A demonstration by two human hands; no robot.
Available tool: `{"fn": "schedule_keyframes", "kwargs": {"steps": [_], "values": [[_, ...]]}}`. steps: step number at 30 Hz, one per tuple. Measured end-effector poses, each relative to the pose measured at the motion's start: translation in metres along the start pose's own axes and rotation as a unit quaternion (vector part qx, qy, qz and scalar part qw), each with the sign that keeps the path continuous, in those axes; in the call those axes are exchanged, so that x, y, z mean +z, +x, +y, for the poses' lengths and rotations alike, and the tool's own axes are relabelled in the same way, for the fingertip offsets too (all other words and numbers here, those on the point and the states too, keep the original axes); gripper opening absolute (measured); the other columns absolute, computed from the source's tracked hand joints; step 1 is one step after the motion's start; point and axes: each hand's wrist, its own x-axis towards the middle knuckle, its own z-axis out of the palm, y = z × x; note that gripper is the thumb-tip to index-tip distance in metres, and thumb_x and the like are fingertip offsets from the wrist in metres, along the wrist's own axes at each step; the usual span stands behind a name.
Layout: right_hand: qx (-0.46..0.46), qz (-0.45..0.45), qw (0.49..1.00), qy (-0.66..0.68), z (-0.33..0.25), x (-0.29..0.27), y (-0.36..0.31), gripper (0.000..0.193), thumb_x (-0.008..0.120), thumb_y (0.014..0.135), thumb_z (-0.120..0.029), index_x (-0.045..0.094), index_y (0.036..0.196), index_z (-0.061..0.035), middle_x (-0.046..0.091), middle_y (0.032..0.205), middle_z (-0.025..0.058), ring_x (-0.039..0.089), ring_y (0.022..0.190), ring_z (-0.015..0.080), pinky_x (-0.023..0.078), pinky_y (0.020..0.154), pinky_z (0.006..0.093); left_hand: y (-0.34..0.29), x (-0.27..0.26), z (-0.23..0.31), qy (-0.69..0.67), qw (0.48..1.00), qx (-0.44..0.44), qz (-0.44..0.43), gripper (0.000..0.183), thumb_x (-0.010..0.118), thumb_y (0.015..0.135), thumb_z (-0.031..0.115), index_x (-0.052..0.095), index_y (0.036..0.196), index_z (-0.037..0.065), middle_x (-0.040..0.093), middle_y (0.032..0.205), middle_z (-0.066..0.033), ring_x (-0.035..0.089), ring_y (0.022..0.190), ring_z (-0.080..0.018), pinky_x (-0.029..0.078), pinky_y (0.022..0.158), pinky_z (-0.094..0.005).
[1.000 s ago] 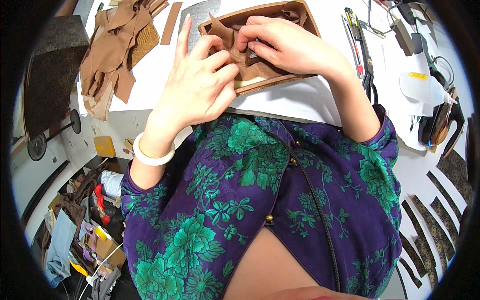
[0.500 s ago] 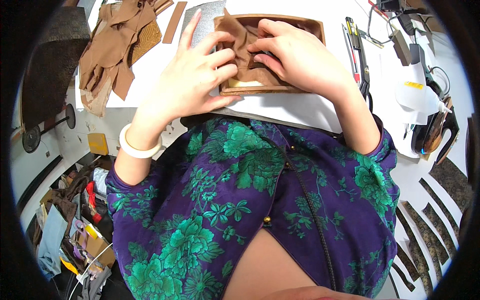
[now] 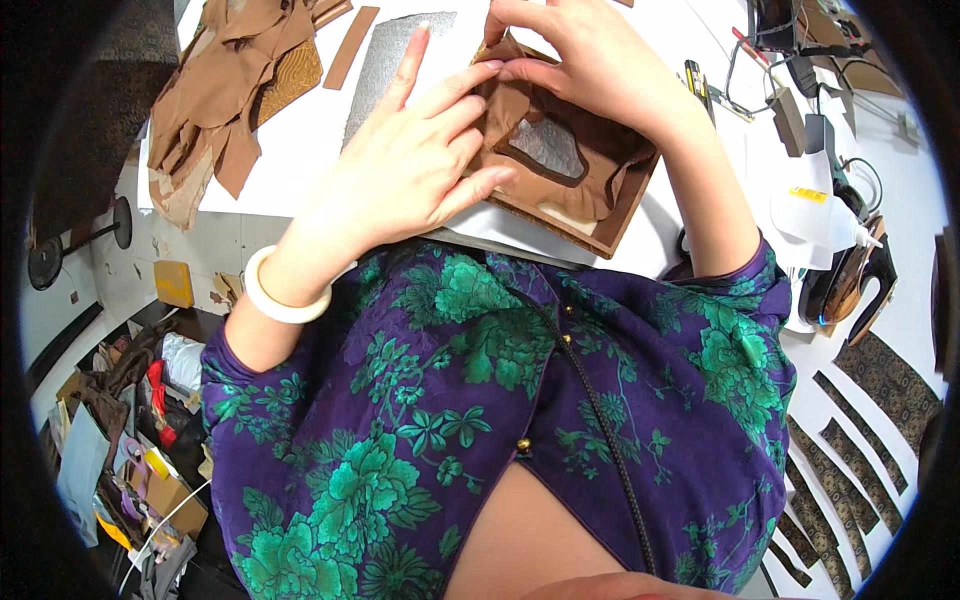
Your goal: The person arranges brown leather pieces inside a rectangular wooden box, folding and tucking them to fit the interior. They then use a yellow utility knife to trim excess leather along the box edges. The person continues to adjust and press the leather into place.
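Frame's (image 3: pixel 600 215) far corner under right hand (image 3: pixel 590 60)

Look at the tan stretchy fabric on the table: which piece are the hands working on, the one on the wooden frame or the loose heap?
The tan fabric stretched over the wooden frame; both hands press on it, while the loose heap lies untouched at far left.

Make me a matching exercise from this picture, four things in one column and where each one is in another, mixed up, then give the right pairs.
1. left hand
2. pale round bangle
3. heap of tan stretchy fabric
4. white squeeze bottle

A. far left of the white table
B. on the left wrist
C. right of the wooden frame
D. pressing brown fabric on the wooden frame

Pairs: 1-D, 2-B, 3-A, 4-C
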Motion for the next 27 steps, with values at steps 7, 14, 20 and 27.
{"fn": "schedule_keyframes", "kwargs": {"steps": [7,14,20,27], "values": [[-0.018,-0.016,0.996,0.085,0.002,-0.011,0.000,0.018,0.080,0.084,-0.004,0.066,0.095,-0.0017,0.068,0.095,0.0124,0.067,0.096,0.0345,0.054,0.087,0.0413,0.012,0.009,0.000,-0.174,0.947,-0.202,0.178,0.060,0.093,0.080,0.020,0.064,0.131,0.007,0.057,0.140,-0.0189,0.055,0.136,-0.0414,0.046,0.115,-0.0473],[0.092,-0.041,0.982,0.159,0.011,-0.005,-0.012,0.020,0.076,0.088,-0.003,0.064,0.103,-0.0011,0.070,0.089,0.0169,0.069,0.083,0.0379,0.054,0.074,0.0437,0.013,0.015,-0.010,-0.084,0.979,-0.175,0.057,0.039,0.093,0.080,0.021,0.077,0.109,0.001,0.055,0.153,-0.0217,0.053,0.141,-0.0422,0.045,0.117,-0.0490],[-0.018,0.142,0.988,-0.057,-0.025,0.004,-0.038,0.018,0.085,0.088,-0.011,0.072,0.101,-0.0096,0.066,0.086,0.0056,0.065,0.069,0.0218,0.052,0.058,0.0349,0.023,0.011,-0.014,-0.109,0.980,-0.165,0.033,0.022,0.088,0.082,0.016,0.078,0.092,-0.002,0.064,0.144,-0.0210,0.058,0.134,-0.0419,0.048,0.113,-0.0485],[0.023,-0.136,0.990,-0.012,-0.024,0.036,-0.058,0.017,0.075,0.090,-0.025,0.082,0.098,-0.0115,0.075,0.094,0.0093,0.075,0.089,0.0327,0.059,0.078,0.0442,0.031,0.004,-0.009,-0.157,0.971,-0.176,0.028,0.013,0.082,0.082,0.009,0.076,0.081,-0.003,0.073,0.126,-0.0203,0.072,0.099,-0.0408,0.057,0.087,-0.0479]]}}
